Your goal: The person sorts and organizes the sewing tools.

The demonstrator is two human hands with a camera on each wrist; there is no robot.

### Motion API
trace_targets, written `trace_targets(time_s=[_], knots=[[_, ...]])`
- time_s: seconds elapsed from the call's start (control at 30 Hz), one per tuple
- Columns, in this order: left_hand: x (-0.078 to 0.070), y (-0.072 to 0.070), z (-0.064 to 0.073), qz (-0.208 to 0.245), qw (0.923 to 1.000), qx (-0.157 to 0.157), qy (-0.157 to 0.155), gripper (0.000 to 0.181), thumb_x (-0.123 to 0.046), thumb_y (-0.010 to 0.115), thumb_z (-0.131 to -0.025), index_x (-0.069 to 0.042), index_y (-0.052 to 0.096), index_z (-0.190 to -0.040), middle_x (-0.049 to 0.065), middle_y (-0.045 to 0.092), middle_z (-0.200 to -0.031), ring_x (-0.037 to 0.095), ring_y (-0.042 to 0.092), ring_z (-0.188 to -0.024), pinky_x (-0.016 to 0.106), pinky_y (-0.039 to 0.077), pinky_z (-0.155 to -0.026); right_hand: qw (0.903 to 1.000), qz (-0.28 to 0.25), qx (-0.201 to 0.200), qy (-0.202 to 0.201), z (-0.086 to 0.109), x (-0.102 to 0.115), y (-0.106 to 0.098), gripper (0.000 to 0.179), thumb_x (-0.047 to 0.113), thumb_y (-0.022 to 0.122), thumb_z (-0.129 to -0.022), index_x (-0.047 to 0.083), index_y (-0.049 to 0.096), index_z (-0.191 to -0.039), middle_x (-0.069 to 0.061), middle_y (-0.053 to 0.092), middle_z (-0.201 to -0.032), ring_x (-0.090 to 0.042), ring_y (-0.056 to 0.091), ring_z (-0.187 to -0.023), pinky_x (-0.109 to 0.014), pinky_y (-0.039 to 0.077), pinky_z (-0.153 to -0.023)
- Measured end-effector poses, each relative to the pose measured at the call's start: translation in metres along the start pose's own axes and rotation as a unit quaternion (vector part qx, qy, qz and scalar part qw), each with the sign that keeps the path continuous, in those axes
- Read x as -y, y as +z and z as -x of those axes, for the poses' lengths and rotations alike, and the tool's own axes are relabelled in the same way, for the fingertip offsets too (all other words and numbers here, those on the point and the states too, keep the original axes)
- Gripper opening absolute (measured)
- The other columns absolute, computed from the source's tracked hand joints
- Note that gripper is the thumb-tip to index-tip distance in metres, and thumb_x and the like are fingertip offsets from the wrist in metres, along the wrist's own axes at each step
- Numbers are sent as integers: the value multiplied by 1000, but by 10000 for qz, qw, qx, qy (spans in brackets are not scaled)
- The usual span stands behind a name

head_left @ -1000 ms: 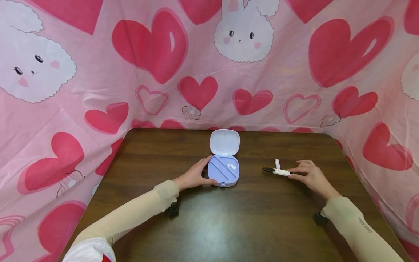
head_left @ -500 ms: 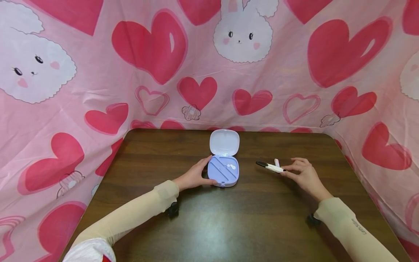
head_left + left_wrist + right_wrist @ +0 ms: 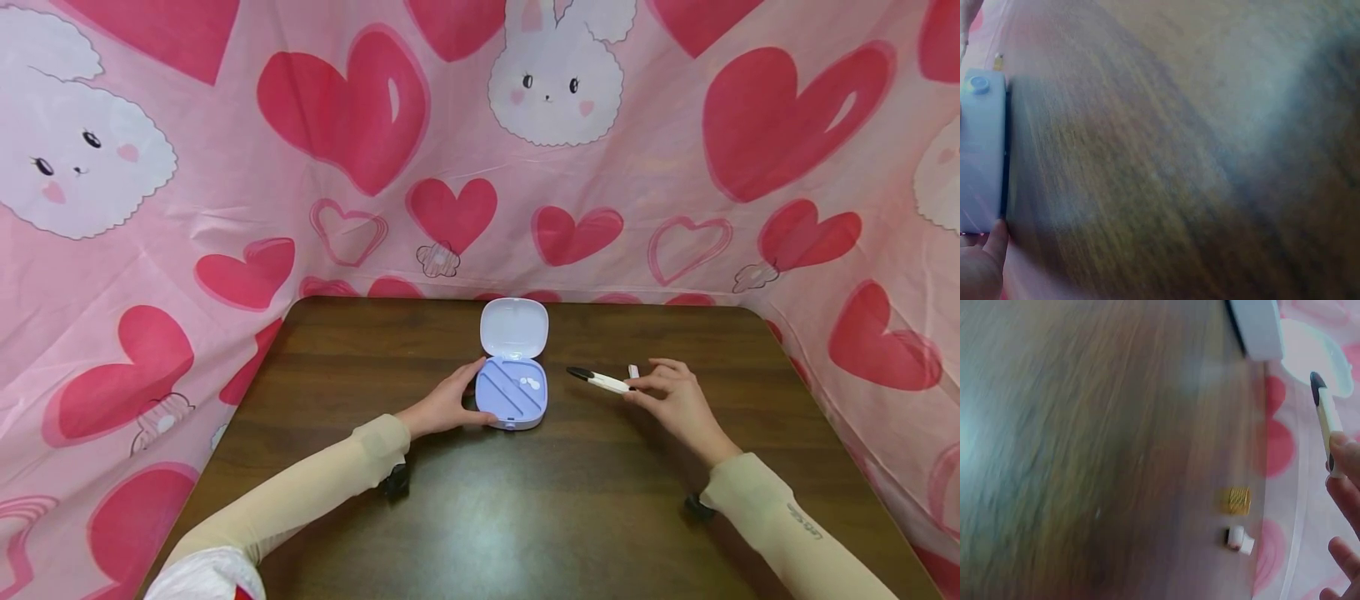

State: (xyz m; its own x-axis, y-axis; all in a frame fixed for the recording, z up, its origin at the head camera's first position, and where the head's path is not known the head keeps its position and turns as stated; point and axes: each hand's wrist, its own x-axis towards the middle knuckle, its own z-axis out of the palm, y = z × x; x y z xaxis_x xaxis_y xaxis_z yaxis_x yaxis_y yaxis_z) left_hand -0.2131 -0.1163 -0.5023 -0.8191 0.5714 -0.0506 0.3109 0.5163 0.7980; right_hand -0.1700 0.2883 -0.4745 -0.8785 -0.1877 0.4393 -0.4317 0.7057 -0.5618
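A lavender-blue case [image 3: 512,392] stands on the table, its white lid [image 3: 514,327] raised at the back. Slanting dividers cross its inside, and small white shapes show at the right. My left hand [image 3: 444,402] grips the left side, thumb at the front corner and fingers behind. In the left wrist view, a fingertip of that hand [image 3: 982,269] touches the case's lower edge. My right hand [image 3: 677,406] pinches the rear end of a slim white pen-like tool [image 3: 609,383] with a black tip. This tool is off the table, its tip pointing left towards the case.
Behind the right fingers lies a small whitish piece [image 3: 633,371] on the brown table [image 3: 480,508]. The right wrist view shows a small gold ridged piece [image 3: 1239,500] beside a small white piece [image 3: 1239,539]. A pink heart-print cloth [image 3: 637,167] surrounds the table's back and sides.
My right hand has moved left with the white pen-like tool, bringing its black tip closer to the case. My left hand and the case have stayed in place.
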Motion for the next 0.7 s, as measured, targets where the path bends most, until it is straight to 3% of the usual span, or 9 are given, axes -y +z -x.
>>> trace_targets(time_s=[0.4, 0.7], knots=[[-1, 0, 1, 90, 10000, 15, -17, 107, -32, 87, -87, -3, 19, -165, 19, 32, -165, 34, 41, -146, 48, 39, -119, 9995, -260, 121, -123, -8, 22, 17, 17, 3, 89, -78, 8, 84, -94, 4, 57, -70, -45, 54, -122, -65, 33, -106], [0, 0, 1, 17, 10000, 14, 14, 108, -31, 87, -87, -2, 19, -165, 20, 31, -166, 33, 39, -147, 46, 38, -120, 9989, -390, 250, -2, -14, 39, 33, 19, 4, 90, -78, 7, 84, -96, 0, 63, -75, -44, 52, -125, -65, 28, -110]])
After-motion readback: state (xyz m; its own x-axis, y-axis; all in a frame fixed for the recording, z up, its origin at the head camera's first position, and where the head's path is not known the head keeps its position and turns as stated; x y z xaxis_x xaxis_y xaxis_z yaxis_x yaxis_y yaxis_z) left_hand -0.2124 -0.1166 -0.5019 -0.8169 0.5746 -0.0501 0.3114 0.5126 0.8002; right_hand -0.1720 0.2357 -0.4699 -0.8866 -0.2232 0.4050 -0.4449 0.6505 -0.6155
